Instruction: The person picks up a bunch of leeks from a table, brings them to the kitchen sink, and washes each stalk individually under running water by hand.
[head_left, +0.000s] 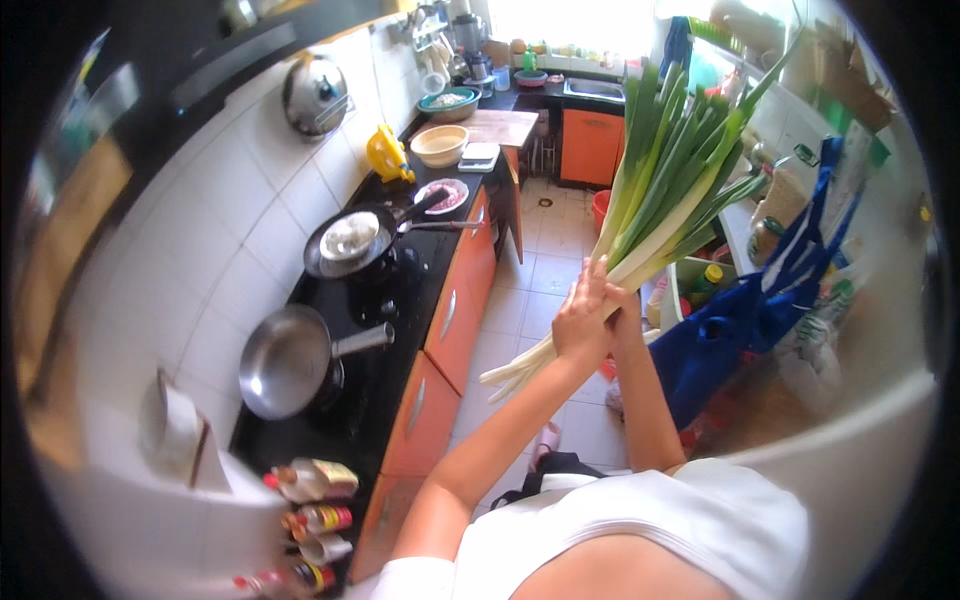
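Note:
A bundle of long green onions (667, 180) is held at a slant in front of me, its green leaves up and to the right, its white ends pointing down to the left. My left hand (583, 315) wraps around the white stalks. Close against it on the right, my right hand (624, 311) also grips the bundle, partly hidden behind the stalks and the left hand. Both hands are above the tiled floor, to the right of the counter.
On the left black counter (360, 405) are a steel wok (289, 360), a dark pan (319, 251) with a bowl in it, a plate of meat (448, 196), a kitchen scale (478, 156) and bottles (322, 517). A blue bag (705, 360) hangs right. A sink (594, 90) lies far back.

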